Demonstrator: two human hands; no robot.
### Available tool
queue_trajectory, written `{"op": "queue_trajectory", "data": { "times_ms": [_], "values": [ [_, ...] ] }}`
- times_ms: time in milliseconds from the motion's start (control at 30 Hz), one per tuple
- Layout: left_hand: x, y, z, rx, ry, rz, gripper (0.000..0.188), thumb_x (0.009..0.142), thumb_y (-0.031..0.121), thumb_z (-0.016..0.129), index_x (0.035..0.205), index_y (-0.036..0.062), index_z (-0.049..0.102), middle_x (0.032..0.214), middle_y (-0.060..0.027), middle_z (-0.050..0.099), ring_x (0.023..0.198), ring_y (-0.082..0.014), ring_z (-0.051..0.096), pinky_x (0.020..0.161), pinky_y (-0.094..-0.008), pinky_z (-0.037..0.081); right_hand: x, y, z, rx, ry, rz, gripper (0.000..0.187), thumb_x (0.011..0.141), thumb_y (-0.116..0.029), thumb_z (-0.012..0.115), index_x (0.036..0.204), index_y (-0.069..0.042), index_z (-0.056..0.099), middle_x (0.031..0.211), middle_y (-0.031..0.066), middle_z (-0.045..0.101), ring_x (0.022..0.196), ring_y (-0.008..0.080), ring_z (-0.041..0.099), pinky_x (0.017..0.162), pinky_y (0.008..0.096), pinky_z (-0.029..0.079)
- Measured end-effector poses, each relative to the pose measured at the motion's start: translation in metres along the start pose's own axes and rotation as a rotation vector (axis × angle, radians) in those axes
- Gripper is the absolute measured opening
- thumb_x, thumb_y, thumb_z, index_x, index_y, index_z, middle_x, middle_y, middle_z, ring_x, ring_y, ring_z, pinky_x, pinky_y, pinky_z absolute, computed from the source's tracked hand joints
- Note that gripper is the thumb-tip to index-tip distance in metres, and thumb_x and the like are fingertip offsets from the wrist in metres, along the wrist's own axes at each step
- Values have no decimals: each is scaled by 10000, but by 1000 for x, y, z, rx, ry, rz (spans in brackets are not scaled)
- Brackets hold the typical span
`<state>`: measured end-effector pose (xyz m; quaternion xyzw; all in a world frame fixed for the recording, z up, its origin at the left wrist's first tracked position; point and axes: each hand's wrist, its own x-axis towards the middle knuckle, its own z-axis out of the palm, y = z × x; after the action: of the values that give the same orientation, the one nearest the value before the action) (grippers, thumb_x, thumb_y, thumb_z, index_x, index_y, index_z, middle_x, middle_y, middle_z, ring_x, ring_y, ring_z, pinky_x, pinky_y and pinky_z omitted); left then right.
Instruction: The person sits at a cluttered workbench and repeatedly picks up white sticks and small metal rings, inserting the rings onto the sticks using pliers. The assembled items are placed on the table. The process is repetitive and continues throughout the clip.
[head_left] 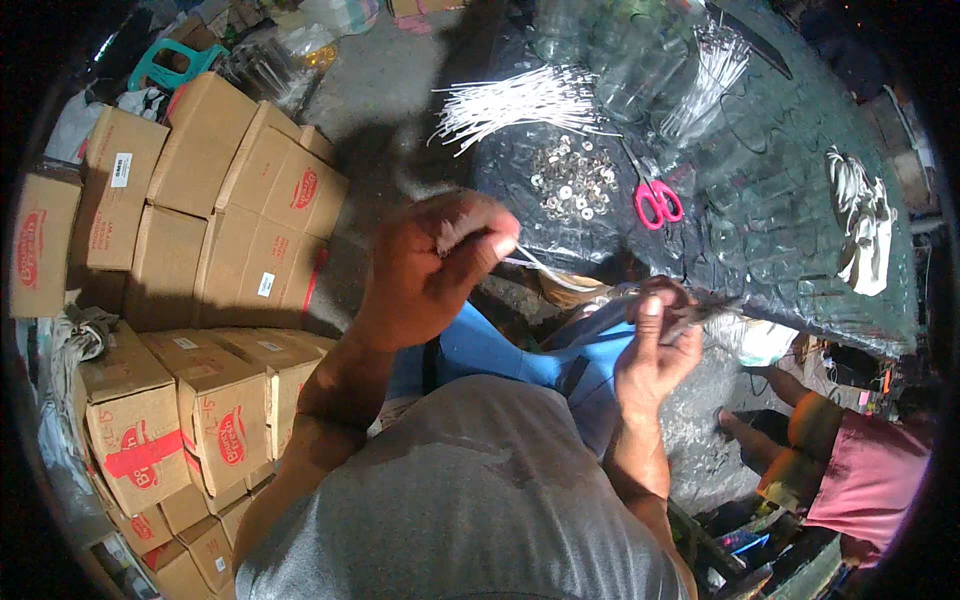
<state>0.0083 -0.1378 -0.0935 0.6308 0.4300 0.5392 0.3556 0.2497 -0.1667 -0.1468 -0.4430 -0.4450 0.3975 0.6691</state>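
Note:
My left hand [425,265] is raised over my lap, its thumb and forefinger pinching one end of a thin white cord [538,265]. The cord slants down toward my right hand [655,355], where its far end is lost to sight. That hand is closed, thumb pressed on fingers, with a blurred greyish shape at the fingertips. Ahead on the dark-covered table lie a bundle of similar white cords [525,105] and a heap of small metal washers [575,180]. Pink-handled scissors [657,203] rest right of the washers.
Clear glass jars [770,210] crowd the table's right side, with another cord bundle [708,80] and a white cloth [862,225] there. Cardboard boxes [240,190] are stacked at my left. A person in a pink shirt [870,465] is at the lower right.

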Motion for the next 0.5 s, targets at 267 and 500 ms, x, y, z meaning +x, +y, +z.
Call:
{"op": "queue_trajectory", "data": {
  "times_ms": [267,500],
  "values": [
    [-9,0,20,-8,-104,-32,198,848,7,724,1034,23,660,947,-72,704,836,-99,666,763,-276,539,-7,-9,30,-55,-381,76,54,968,-22,620,1014,0,604,984,60,675,861,100,588,780,269,484],
    [-20,1,43,-439,41,-279,132,862,-1,720,980,24,666,973,-88,704,849,-112,663,769,-271,533,-28,7,42,-69,-344,84,113,982,-77,632,1074,-22,594,925,-1,620,829,70,544,737,229,446]
  ]
}}
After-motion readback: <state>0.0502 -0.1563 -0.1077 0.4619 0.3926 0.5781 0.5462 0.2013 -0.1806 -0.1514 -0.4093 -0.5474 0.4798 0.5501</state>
